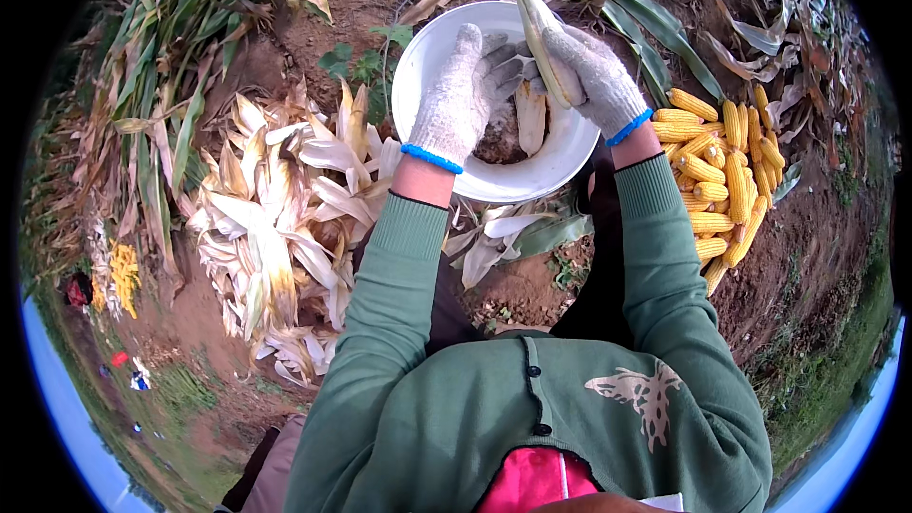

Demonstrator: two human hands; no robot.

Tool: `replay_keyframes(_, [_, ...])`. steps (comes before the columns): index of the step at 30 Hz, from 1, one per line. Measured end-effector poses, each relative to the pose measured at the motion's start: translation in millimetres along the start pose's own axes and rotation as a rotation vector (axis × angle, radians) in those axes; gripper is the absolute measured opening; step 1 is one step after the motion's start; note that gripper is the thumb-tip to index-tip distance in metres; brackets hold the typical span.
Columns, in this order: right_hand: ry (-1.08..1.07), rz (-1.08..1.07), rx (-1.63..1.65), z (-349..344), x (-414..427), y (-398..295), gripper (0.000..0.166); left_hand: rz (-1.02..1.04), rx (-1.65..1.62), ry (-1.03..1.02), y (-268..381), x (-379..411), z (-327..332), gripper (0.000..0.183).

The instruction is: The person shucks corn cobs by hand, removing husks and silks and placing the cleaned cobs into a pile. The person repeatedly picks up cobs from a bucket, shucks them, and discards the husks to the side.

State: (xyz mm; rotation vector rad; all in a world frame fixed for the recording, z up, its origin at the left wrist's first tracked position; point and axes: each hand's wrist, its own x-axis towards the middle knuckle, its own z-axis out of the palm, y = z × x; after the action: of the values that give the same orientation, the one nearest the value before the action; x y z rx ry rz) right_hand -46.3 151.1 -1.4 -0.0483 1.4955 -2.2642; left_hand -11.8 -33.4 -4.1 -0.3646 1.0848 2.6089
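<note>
My right hand (602,75), in a greyish-white knit glove with a blue cuff edge, grips an ear of corn (539,32) still wrapped in its pale green husk. The ear slants above a white plastic bucket (491,183). My left hand (459,89), gloved the same way, hangs over the bucket's left side. Its thumb is raised and its fingers point towards the held ear, apparently holding nothing. Inside the bucket lies another husk-covered ear (531,121) beside brown debris; my hands hide part of the interior.
Loose dry husks (285,221) are heaped left of the bucket. Bare yellow corn cobs (727,171) form a pile on the right. Cut corn stalks (164,50) cover the upper left, with green leaves (655,28) at upper right. Another cob pile (124,276) lies farther left.
</note>
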Motion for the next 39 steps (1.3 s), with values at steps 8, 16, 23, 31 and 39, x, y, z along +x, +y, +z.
replay_keyframes(8, [-0.138, -0.156, -0.492, 20, -4, 7, 0.057, 0.285, 0.560, 0.101, 9, -9, 6, 0.034])
replay_keyframes(16, [-0.063, -0.184, -0.530, 21, -2, 10, 0.053, 0.399, 0.655, 0.218, 11, -5, -6, 0.030])
replay_keyframes(23, [-0.082, -0.293, -0.747, 22, -2, 11, 0.052, 0.437, 0.469, 0.259, 14, -9, 7, 0.024])
replay_keyframes(31, [0.021, -0.084, -0.343, 23, -2, 22, 0.042, 0.403, 0.315, 0.235, 11, 2, -14, 0.025])
replay_keyframes(39, [0.160, 0.084, 0.072, 24, 1, 27, 0.054, 0.221, -0.014, 0.206, 4, 3, -14, 0.023])
